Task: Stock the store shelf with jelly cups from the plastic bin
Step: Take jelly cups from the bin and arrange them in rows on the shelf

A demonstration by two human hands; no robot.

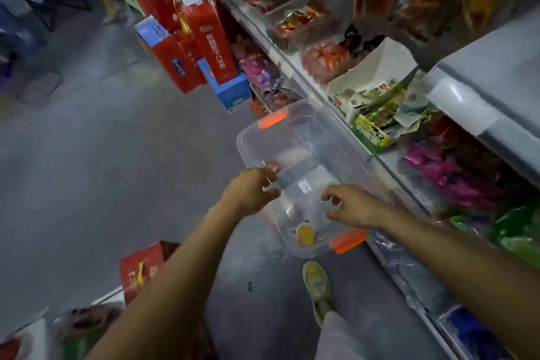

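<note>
Head view: left hand point(252, 192) curls at the bin point(248, 137) rim, grip unclear, right hand point(352, 207) hangs loose, empty, and the bin looks light, stiff, slick, so take both long rims.

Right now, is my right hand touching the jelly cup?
Apart. Head view shows a bare stretch of bin between the right hand and the jelly cup.

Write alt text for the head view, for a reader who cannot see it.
A left hand and a right hand reach with curled fingers to a clear plastic bin with orange latches beside a store shelf; blur hides whether they grip it. One yellow jelly cup lies inside, near its close end.
</note>
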